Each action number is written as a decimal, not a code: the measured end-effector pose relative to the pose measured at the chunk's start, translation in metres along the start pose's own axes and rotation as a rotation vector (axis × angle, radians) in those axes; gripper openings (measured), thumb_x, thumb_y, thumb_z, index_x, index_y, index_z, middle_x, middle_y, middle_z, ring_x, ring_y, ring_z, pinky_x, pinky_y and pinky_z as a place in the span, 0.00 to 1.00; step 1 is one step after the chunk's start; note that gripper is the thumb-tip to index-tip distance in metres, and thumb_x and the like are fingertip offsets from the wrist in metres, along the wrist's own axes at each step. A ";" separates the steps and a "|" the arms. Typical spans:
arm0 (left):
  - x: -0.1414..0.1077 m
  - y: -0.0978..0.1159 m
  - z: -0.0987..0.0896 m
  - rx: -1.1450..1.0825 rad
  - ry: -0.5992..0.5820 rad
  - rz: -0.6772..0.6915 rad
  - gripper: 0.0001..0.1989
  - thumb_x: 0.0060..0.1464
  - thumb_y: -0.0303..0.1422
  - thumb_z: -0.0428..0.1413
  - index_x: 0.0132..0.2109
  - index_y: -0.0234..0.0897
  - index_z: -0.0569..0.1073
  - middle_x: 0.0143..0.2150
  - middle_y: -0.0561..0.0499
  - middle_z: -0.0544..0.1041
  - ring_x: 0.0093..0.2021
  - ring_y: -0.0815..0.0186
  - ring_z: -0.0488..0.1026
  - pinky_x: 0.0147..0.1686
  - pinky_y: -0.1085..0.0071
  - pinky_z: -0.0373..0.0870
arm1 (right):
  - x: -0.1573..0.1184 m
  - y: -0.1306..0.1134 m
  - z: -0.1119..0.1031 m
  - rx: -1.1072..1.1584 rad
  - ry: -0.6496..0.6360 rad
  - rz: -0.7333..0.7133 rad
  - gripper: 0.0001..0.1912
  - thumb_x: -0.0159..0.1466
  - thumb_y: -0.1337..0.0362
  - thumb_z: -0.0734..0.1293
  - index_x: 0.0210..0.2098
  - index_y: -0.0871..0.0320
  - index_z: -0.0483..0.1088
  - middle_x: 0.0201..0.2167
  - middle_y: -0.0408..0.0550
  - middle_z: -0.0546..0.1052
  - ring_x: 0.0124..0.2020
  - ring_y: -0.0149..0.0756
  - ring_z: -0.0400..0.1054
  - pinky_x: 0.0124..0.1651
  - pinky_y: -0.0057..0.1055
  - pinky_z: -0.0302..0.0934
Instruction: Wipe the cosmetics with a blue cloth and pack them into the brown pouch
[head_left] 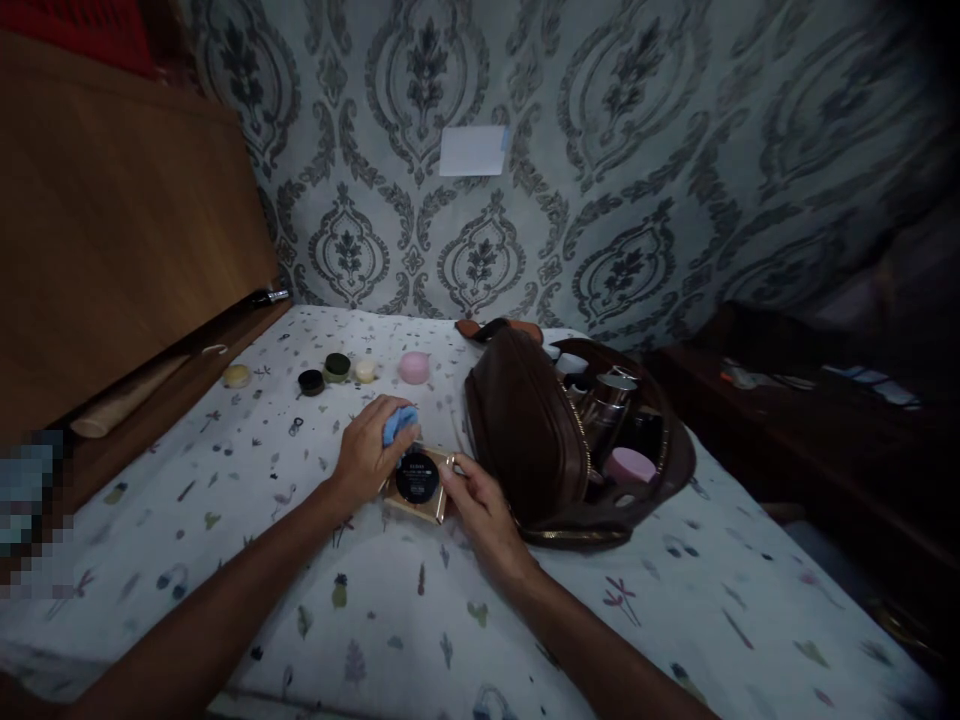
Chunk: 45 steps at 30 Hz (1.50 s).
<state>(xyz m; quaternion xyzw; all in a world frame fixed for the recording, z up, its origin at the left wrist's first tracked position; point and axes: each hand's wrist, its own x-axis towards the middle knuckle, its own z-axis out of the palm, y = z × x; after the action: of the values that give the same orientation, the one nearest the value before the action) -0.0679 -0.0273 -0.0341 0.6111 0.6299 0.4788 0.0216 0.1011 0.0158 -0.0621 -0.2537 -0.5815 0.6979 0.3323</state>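
Note:
My right hand (480,500) grips the right edge of a square gold makeup compact (394,503) with a round black label carrying small pale print. Closed around a crumpled blue cloth (400,425), my left hand (371,450) is at the compact's upper left corner, the cloth close against it. Just right of my hands a brown leather toiletry bag (525,430) lies unzipped. Inside it are a silver-capped bottle (615,390), a pink round container (630,466) and several white-capped items.
Behind my hands stand a pink jar (414,367), a small cream jar (365,371), a dark green jar (337,366), a black-lidded jar (310,382) and a yellow jar (236,376). A wooden cabinet (127,230) bounds the left; patterned wallpaper (480,260) rises behind the printed sheet (420,620).

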 end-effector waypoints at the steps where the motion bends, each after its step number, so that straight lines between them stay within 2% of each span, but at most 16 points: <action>1: -0.002 0.001 0.001 0.037 -0.025 0.093 0.23 0.65 0.49 0.44 0.51 0.38 0.72 0.44 0.45 0.74 0.45 0.59 0.70 0.46 0.64 0.67 | 0.001 0.001 -0.001 -0.004 0.011 -0.009 0.20 0.62 0.44 0.68 0.37 0.55 0.71 0.26 0.40 0.73 0.25 0.32 0.66 0.30 0.27 0.62; 3: -0.007 0.004 0.005 0.107 -0.122 0.303 0.27 0.65 0.51 0.44 0.59 0.38 0.70 0.50 0.41 0.72 0.50 0.56 0.68 0.49 0.60 0.67 | 0.002 0.004 -0.004 -0.015 0.020 -0.023 0.22 0.60 0.43 0.69 0.41 0.54 0.70 0.24 0.39 0.71 0.23 0.31 0.65 0.28 0.27 0.61; 5: -0.011 0.006 0.010 0.177 -0.208 0.478 0.26 0.66 0.48 0.44 0.61 0.38 0.69 0.52 0.40 0.72 0.51 0.54 0.67 0.50 0.58 0.68 | 0.003 0.007 -0.006 -0.017 0.028 -0.030 0.24 0.58 0.44 0.71 0.43 0.54 0.70 0.23 0.37 0.70 0.23 0.31 0.64 0.28 0.27 0.61; 7: -0.012 0.005 0.013 0.239 -0.222 0.551 0.22 0.67 0.41 0.45 0.60 0.37 0.70 0.52 0.39 0.73 0.50 0.55 0.68 0.49 0.57 0.70 | 0.003 0.009 -0.007 -0.003 0.037 -0.025 0.25 0.57 0.44 0.72 0.44 0.54 0.69 0.23 0.37 0.69 0.23 0.31 0.64 0.28 0.27 0.62; 10: -0.009 -0.001 0.013 0.311 -0.148 0.503 0.18 0.67 0.34 0.44 0.56 0.35 0.73 0.48 0.40 0.74 0.47 0.57 0.69 0.48 0.58 0.72 | 0.003 0.009 -0.005 0.022 0.057 0.002 0.23 0.59 0.44 0.70 0.43 0.54 0.69 0.23 0.38 0.69 0.23 0.31 0.64 0.27 0.27 0.61; 15: -0.003 -0.015 0.012 0.374 -0.044 0.287 0.17 0.67 0.34 0.44 0.50 0.35 0.76 0.44 0.43 0.74 0.45 0.59 0.72 0.44 0.63 0.74 | 0.001 0.008 -0.001 0.032 0.101 0.009 0.24 0.60 0.44 0.70 0.46 0.54 0.68 0.29 0.42 0.76 0.27 0.32 0.68 0.30 0.27 0.62; 21: -0.006 -0.017 0.018 0.260 -0.036 0.130 0.15 0.67 0.34 0.45 0.50 0.38 0.76 0.42 0.47 0.73 0.44 0.63 0.73 0.43 0.67 0.73 | 0.001 0.009 -0.002 0.043 0.122 0.004 0.27 0.59 0.45 0.71 0.51 0.53 0.67 0.35 0.44 0.79 0.31 0.35 0.71 0.34 0.30 0.66; 25: -0.005 -0.016 0.017 0.187 -0.084 0.162 0.14 0.67 0.32 0.47 0.49 0.37 0.76 0.41 0.47 0.73 0.45 0.62 0.72 0.46 0.66 0.72 | 0.002 0.009 -0.003 0.024 0.116 0.003 0.29 0.59 0.45 0.71 0.53 0.54 0.67 0.37 0.46 0.79 0.32 0.35 0.71 0.34 0.30 0.67; 30: 0.002 -0.019 0.004 0.087 -0.240 0.138 0.12 0.66 0.31 0.47 0.47 0.38 0.74 0.43 0.47 0.75 0.46 0.61 0.72 0.49 0.65 0.69 | 0.001 0.013 -0.004 0.031 0.142 0.008 0.29 0.60 0.45 0.70 0.54 0.54 0.66 0.39 0.46 0.78 0.38 0.37 0.72 0.42 0.32 0.67; 33: 0.002 -0.021 -0.007 0.028 -0.327 0.102 0.09 0.65 0.31 0.48 0.43 0.38 0.73 0.40 0.49 0.75 0.43 0.62 0.72 0.45 0.66 0.68 | 0.002 0.016 -0.004 0.040 0.142 0.002 0.28 0.61 0.44 0.70 0.54 0.54 0.66 0.39 0.46 0.78 0.37 0.37 0.72 0.43 0.34 0.67; 37: -0.010 -0.022 -0.022 -0.009 -0.417 0.107 0.09 0.65 0.30 0.48 0.41 0.38 0.72 0.38 0.50 0.73 0.40 0.64 0.71 0.42 0.69 0.67 | 0.001 0.014 -0.003 0.039 0.138 -0.002 0.27 0.61 0.45 0.70 0.54 0.53 0.66 0.38 0.46 0.79 0.36 0.37 0.72 0.41 0.34 0.67; 42: -0.028 -0.020 -0.034 0.026 -0.443 0.103 0.10 0.66 0.32 0.47 0.41 0.38 0.72 0.39 0.48 0.74 0.41 0.63 0.72 0.42 0.70 0.67 | 0.001 0.011 -0.002 0.061 0.153 0.023 0.29 0.61 0.47 0.70 0.56 0.52 0.65 0.38 0.46 0.79 0.39 0.39 0.73 0.44 0.35 0.67; 45: -0.027 -0.017 -0.030 0.032 -0.371 0.071 0.10 0.65 0.31 0.47 0.41 0.39 0.73 0.39 0.49 0.74 0.41 0.63 0.72 0.42 0.69 0.68 | 0.001 0.012 -0.003 0.019 0.148 0.013 0.31 0.62 0.47 0.70 0.59 0.52 0.64 0.34 0.44 0.79 0.36 0.38 0.73 0.41 0.34 0.67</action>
<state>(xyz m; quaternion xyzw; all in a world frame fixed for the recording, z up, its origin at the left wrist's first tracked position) -0.0925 -0.0625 -0.0432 0.7112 0.6006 0.3482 0.1108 0.1008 0.0176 -0.0744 -0.3050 -0.5470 0.6850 0.3722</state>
